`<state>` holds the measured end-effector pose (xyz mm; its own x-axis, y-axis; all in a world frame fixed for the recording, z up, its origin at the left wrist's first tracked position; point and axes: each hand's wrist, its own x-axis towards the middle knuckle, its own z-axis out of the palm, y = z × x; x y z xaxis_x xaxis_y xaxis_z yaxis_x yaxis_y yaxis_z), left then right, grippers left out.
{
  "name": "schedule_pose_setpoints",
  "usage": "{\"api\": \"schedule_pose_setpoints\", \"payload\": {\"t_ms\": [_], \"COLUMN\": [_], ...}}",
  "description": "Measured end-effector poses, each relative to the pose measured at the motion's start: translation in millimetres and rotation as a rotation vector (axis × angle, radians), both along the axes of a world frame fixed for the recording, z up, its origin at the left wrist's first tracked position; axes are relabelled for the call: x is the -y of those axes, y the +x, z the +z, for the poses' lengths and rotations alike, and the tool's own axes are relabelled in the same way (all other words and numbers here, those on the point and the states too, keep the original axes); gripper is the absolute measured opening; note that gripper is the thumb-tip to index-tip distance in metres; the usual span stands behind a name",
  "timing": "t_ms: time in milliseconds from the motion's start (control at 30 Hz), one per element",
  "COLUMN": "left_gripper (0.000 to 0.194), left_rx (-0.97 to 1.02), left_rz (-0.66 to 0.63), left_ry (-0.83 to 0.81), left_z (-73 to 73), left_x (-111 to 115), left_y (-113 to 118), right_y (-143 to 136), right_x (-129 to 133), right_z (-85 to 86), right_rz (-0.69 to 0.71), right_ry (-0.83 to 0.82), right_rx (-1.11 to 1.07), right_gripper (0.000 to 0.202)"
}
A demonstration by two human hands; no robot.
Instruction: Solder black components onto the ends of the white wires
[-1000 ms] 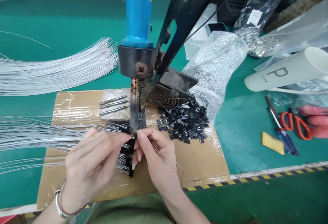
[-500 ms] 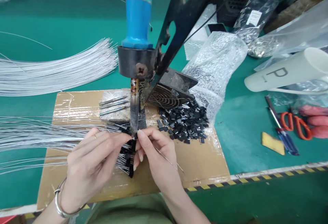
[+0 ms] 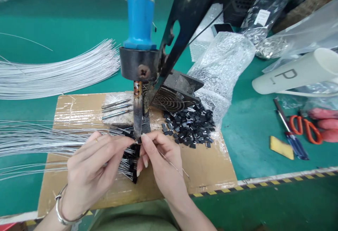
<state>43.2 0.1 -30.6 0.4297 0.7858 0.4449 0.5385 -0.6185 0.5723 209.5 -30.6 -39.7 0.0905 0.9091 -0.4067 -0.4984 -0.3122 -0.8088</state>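
A soldering iron with a blue handle (image 3: 141, 21) is fixed tip-down in a black bracket. My left hand (image 3: 96, 167) is pinched at the iron's tip, and what lies between its fingertips is too small to name. My right hand (image 3: 161, 160) pinches a small black part (image 3: 140, 140) beside the tip; a thin solder wire (image 3: 170, 162) runs out across that hand. Under and beside my left hand, wires with black ends (image 3: 131, 166) lie on the cardboard. Loose black parts (image 3: 188, 127) form a pile right of the iron.
White wires (image 3: 60, 74) lie at the left on the green table. A wooden block (image 3: 173, 95) stands behind the hands, near bubble wrap (image 3: 221, 62). Farther right are a white cup (image 3: 295, 74), orange-handled scissors (image 3: 311, 131), a screwdriver (image 3: 295, 144) and a yellow sponge (image 3: 281, 147).
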Motion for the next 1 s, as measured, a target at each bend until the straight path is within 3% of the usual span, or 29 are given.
{"api": "schedule_pose_setpoints", "payload": {"t_ms": [500,1000], "left_gripper": [0.030,0.032], "left_rx": [-0.010,0.002], "left_rz": [0.050,-0.029], "left_ry": [0.007,0.004], "left_z": [3.3,-3.2], "left_x": [1.6,-1.4], "left_y": [0.8,-4.2], "right_y": [-1.2,0.8], "right_x": [-0.2,-1.1], "right_z": [1.0,-2.6], "right_rz": [-0.010,0.027], "right_ry": [-0.004,-0.067], "right_rx": [0.017,-0.013], "right_gripper": [0.047,0.052]}}
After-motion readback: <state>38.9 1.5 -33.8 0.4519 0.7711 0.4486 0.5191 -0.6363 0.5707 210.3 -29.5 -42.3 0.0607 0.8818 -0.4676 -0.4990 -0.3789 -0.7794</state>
